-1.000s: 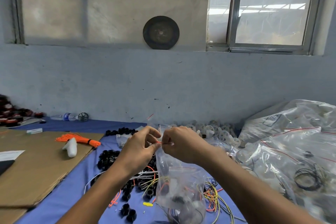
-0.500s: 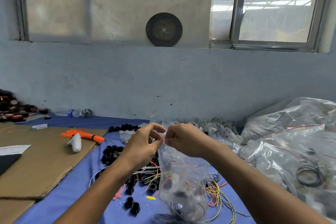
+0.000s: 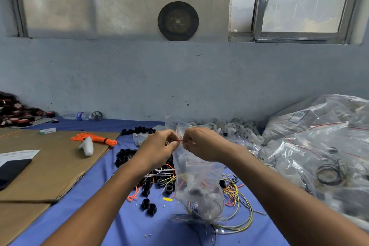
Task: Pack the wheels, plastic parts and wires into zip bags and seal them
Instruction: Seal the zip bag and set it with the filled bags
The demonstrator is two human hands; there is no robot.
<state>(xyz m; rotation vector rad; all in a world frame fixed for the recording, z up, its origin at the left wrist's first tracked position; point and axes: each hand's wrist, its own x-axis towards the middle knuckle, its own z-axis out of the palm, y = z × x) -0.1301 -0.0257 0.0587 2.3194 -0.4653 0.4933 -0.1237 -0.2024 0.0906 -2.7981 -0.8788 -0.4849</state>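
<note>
Head view: at centre frame the left hand and right hand both pinch the top of the bag. Their fingertips meet on its red zip line. The bag hangs from that grip, and its bottom rests on the blue cloth at lower centre, with wires and dark parts inside.

The seal could fail, since both pinches sit at one spot and the rest of the strip may stay unpressed and gape. A wire end inside could ride up into the track and block it, though I cannot tell whether one reaches that high. The loose wires lying just right of the bag could snag it when it is lifted.
</note>
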